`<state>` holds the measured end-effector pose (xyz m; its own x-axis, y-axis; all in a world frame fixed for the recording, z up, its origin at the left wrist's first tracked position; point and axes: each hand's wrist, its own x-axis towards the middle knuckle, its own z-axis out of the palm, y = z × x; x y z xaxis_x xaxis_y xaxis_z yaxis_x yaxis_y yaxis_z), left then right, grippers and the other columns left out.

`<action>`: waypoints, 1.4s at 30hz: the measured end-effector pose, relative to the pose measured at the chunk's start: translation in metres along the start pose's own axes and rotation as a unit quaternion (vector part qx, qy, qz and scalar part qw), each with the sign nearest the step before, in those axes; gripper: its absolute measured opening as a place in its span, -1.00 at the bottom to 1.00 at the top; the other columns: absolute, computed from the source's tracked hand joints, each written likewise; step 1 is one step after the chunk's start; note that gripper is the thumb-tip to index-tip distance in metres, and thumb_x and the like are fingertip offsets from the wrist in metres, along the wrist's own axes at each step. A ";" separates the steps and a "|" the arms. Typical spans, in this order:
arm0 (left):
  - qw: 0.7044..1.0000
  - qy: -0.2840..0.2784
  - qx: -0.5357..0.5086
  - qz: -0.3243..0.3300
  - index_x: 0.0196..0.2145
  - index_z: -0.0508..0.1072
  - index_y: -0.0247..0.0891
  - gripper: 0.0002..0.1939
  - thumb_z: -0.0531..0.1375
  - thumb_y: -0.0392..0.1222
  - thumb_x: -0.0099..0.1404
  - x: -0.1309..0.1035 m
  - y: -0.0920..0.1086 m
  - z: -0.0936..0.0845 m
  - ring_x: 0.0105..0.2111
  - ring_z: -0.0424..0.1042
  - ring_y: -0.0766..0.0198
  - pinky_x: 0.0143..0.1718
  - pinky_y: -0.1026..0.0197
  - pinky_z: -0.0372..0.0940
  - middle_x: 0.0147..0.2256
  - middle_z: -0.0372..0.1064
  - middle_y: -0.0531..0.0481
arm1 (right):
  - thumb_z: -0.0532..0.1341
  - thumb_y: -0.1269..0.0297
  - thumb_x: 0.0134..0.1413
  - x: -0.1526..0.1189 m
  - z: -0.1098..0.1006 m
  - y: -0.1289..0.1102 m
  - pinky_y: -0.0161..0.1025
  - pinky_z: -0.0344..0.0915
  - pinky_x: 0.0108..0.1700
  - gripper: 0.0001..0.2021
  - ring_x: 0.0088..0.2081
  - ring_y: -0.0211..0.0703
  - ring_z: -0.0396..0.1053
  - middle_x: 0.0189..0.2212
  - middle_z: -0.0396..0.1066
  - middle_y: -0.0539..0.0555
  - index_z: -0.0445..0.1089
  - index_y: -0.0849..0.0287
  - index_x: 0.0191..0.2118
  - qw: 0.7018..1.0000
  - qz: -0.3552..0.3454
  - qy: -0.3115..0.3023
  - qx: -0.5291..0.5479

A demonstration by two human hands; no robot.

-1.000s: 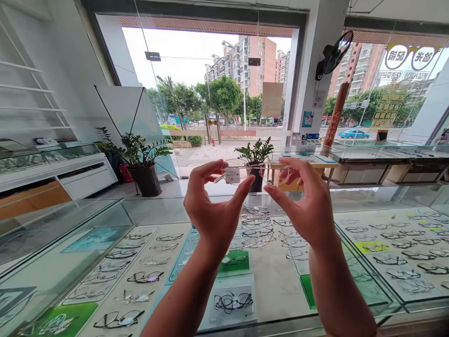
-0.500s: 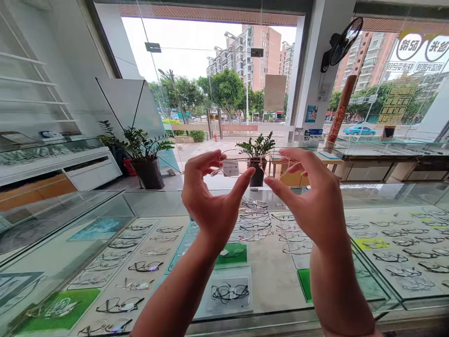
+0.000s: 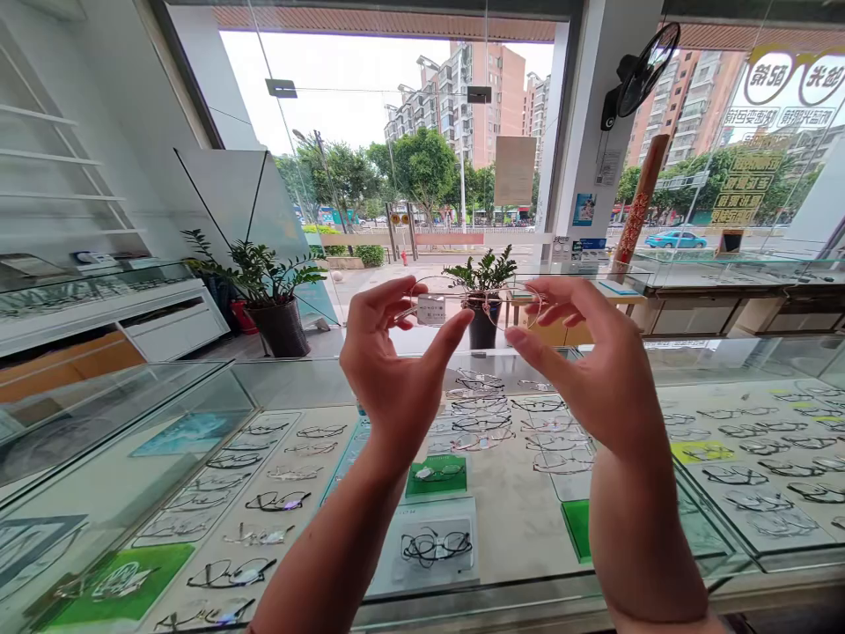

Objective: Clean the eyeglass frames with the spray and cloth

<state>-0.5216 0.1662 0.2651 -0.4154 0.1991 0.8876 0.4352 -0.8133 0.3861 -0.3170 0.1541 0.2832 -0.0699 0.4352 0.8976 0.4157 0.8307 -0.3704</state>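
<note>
A thin-rimmed pair of eyeglasses is held up above the glass counter, in front of the window. A pale printed label sits on its left lens. My left hand grips the left end with bent fingers, its thumb reaching toward the middle of the frame. At the opposite end, my right hand pinches the rim between fingers and thumb. The temples are mostly hidden behind my fingers. Below, inside the showcase, a dark pair of glasses rests on a clear stand, behind which lies a green card.
The glass showcase spans the foreground, with rows of spectacles inside. Potted plants stand beyond it, near the window. A wall fan hangs on the pillar at right, and more display counters stand behind.
The eyeglasses stay between both hands and tip slightly. My right thumb has shifted a little to the right along the lower rim. The camera view has moved slightly.
</note>
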 end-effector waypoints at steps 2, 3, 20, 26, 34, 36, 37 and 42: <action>0.998 -0.017 -0.031 -0.043 0.04 0.58 -0.12 -0.43 0.64 0.02 0.16 0.004 -0.002 -0.002 -0.02 0.60 0.11 -0.13 0.14 0.43 -0.04 0.60 -0.08 | 0.40 0.08 0.40 0.003 -0.003 0.006 0.01 0.59 0.02 -0.68 -0.07 0.00 0.65 -0.02 0.68 0.11 0.58 0.03 0.15 0.997 0.003 -0.016 0.070; 0.996 -0.028 -0.048 -0.068 0.03 0.59 -0.13 -0.44 0.63 0.03 0.16 0.006 -0.003 -0.003 -0.03 0.60 0.12 -0.14 0.15 0.43 -0.05 0.61 -0.09 | 0.37 0.11 0.42 0.004 -0.004 0.009 0.00 0.59 0.03 -0.72 -0.05 -0.01 0.65 -0.01 0.69 0.10 0.59 0.02 0.14 0.995 0.000 -0.013 0.095; 0.993 -0.029 -0.062 -0.093 0.03 0.61 -0.13 -0.45 0.62 0.07 0.17 0.006 -0.008 -0.002 -0.03 0.61 0.12 -0.12 0.12 0.47 -0.03 0.62 -0.12 | 0.41 0.15 0.28 0.002 0.008 0.008 0.07 0.59 0.06 -0.66 -0.05 0.01 0.62 0.02 0.66 0.08 0.56 0.00 0.14 0.994 -0.046 0.043 0.091; 0.995 0.062 0.031 0.066 0.07 0.56 -0.11 -0.41 0.62 0.03 0.17 0.000 0.000 0.001 -0.02 0.58 0.07 -0.05 0.02 0.46 -0.02 0.59 -0.06 | 0.44 0.08 0.30 0.001 0.003 0.001 0.14 0.56 0.14 -0.54 0.01 0.08 0.61 0.06 0.66 0.10 0.55 -0.07 0.27 0.998 -0.062 0.016 -0.003; 0.995 0.063 0.048 0.056 0.01 0.54 -0.06 -0.40 0.64 0.08 0.11 -0.001 0.005 -0.001 -0.05 0.55 0.03 -0.09 -0.03 0.46 -0.09 0.56 -0.04 | 0.48 0.05 0.33 0.002 0.003 0.001 0.17 0.54 0.16 -0.54 -0.01 0.11 0.59 0.02 0.67 0.11 0.57 -0.12 0.28 0.998 -0.064 0.009 -0.025; 0.995 0.068 0.056 0.046 -0.02 0.54 -0.05 -0.39 0.65 0.09 0.07 -0.001 0.007 -0.002 -0.06 0.54 0.02 -0.10 -0.04 0.46 -0.10 0.54 -0.05 | 0.47 0.03 0.34 0.003 0.004 0.003 0.17 0.54 0.16 -0.54 0.00 0.12 0.59 0.02 0.67 0.11 0.57 -0.12 0.29 0.998 -0.057 -0.003 -0.020; 0.995 0.071 0.059 0.042 -0.02 0.54 -0.05 -0.38 0.66 0.09 0.05 -0.001 0.008 -0.002 -0.07 0.53 0.02 -0.11 -0.04 0.46 -0.11 0.54 -0.05 | 0.47 0.02 0.35 0.003 0.004 0.004 0.17 0.54 0.16 -0.54 0.01 0.12 0.60 0.02 0.67 0.12 0.57 -0.11 0.30 0.998 -0.053 -0.009 -0.018; 0.994 0.077 0.060 0.048 -0.02 0.54 -0.06 -0.38 0.66 0.05 0.04 -0.002 0.010 -0.002 -0.09 0.51 0.04 -0.12 -0.02 0.45 -0.11 0.51 -0.04 | 0.43 0.01 0.39 0.004 0.004 0.005 0.17 0.53 0.17 -0.53 0.02 0.11 0.60 0.05 0.67 0.12 0.56 -0.10 0.33 0.998 -0.047 -0.030 -0.018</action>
<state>-0.5183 0.1570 0.2667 -0.4807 0.0309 0.8763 0.5671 -0.7513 0.3375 -0.3191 0.1617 0.2837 -0.1631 0.3769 0.9118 0.4379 0.8558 -0.2754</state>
